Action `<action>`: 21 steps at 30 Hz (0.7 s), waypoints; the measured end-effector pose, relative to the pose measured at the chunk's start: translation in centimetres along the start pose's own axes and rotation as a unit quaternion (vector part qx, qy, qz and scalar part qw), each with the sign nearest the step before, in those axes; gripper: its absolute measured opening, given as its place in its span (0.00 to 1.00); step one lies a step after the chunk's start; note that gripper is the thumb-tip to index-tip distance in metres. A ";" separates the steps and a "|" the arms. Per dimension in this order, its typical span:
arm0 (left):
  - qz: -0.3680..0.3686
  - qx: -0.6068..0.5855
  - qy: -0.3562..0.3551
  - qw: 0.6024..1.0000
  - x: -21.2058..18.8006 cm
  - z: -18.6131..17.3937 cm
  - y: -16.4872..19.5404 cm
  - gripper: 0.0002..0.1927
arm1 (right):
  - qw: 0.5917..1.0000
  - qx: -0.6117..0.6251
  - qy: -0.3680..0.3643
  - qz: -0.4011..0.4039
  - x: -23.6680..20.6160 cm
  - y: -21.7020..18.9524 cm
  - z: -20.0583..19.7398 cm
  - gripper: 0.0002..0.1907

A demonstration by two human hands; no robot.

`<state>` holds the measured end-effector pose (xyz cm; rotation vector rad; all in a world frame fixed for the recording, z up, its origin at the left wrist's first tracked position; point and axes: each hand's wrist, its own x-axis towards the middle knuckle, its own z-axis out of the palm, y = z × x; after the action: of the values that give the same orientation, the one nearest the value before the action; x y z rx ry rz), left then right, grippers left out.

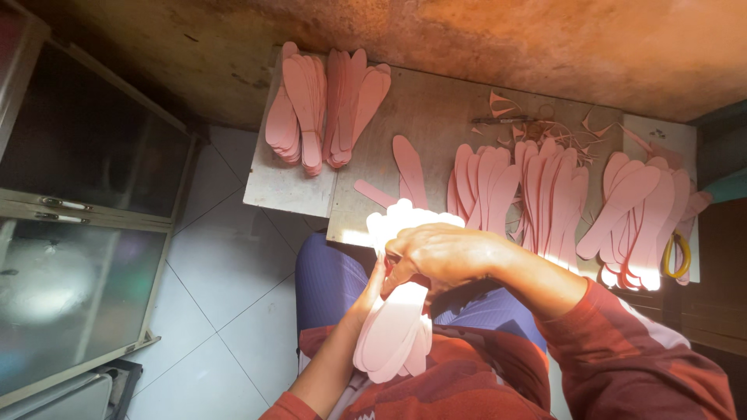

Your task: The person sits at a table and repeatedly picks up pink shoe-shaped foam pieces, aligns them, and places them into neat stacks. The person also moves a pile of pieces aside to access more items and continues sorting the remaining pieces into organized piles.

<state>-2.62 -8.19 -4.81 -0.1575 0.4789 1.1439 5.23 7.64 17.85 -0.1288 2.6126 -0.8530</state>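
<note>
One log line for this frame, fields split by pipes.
both hands grip insole stack over lap | right hand on top | left hand at side | more pink stacks on board

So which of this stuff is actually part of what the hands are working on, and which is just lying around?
In hand:
- pink insole stack, gripped by both hands
- right hand over its top
- left hand at its side

Lying about:
- other insole piles on the board
- far piles
- offcut scraps
- pen-like tool
- yellow ring
- cabinet
</note>
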 end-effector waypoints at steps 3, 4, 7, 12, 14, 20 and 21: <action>0.030 0.002 -0.017 0.999 0.2 0.6 0.3 0.46 | 0.999 0.001 0.006 -0.041 -0.1 -0.4 0.5 0.41; 0.032 -0.008 -0.049 0.998 0.0 0.7 0.3 0.49 | 0.999 0.001 0.018 -0.047 0.0 -0.6 0.7 0.39; 0.042 -0.002 -0.109 0.993 -1.1 0.7 0.2 0.54 | 0.994 0.006 0.070 -0.082 -0.1 -0.7 1.4 0.34; 0.062 0.102 -0.179 0.977 -2.7 0.2 0.2 0.57 | 0.962 -0.017 0.235 -0.140 -0.9 -0.1 2.8 0.20; 0.067 0.142 -0.134 0.978 -3.2 0.1 0.6 0.49 | 0.962 -0.040 0.256 -0.090 -1.6 0.3 3.8 0.14; 0.104 0.144 -0.077 0.981 -4.4 1.5 1.4 0.38 | 0.851 0.132 0.500 0.087 -2.7 0.6 9.7 0.24; 0.121 0.140 -0.076 0.980 -4.3 1.9 1.7 0.37 | 0.783 0.184 0.574 0.156 -2.3 0.4 10.9 0.27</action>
<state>-4.98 -10.41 -1.03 0.2381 0.5282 1.3006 11.63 2.44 10.27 1.2881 3.1884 -1.6340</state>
